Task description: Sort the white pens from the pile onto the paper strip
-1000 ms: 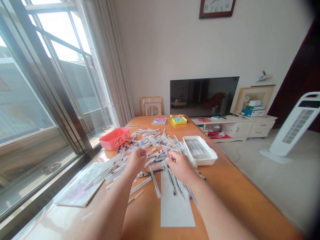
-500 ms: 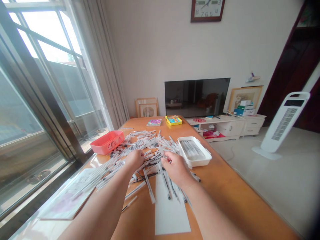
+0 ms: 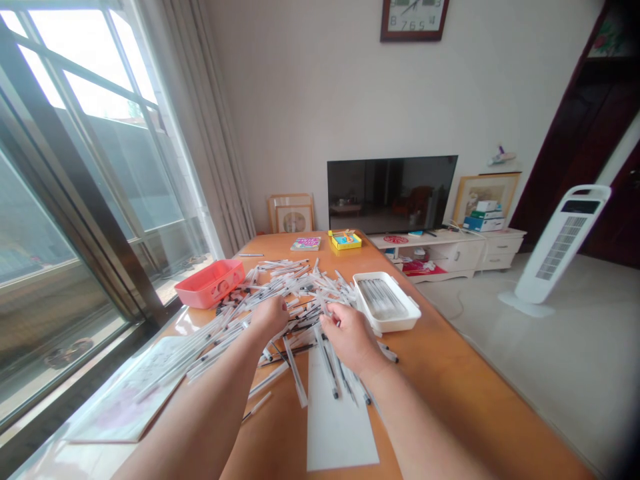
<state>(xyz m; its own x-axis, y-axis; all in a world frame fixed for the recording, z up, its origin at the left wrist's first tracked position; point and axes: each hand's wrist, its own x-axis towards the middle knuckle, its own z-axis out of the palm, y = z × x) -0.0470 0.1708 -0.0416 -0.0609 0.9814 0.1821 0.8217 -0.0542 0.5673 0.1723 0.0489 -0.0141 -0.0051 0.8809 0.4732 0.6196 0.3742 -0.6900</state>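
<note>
Tabletop point(image 3: 440, 383) separates pens point(image 3: 280, 289) from right edge point(image 3: 490, 371); left hand point(image 3: 270, 319), right hand point(image 3: 350, 335) curled, grip unclear.

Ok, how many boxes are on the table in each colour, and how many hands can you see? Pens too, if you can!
Red box: 1
White box: 1
Yellow box: 1
Hands: 2, the left hand and the right hand
Total: 5
The pens overlap too much to count.

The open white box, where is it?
In the head view, the open white box sits right of centre on the table, at the right edge of the pen pile, just beyond the right hand.
</note>
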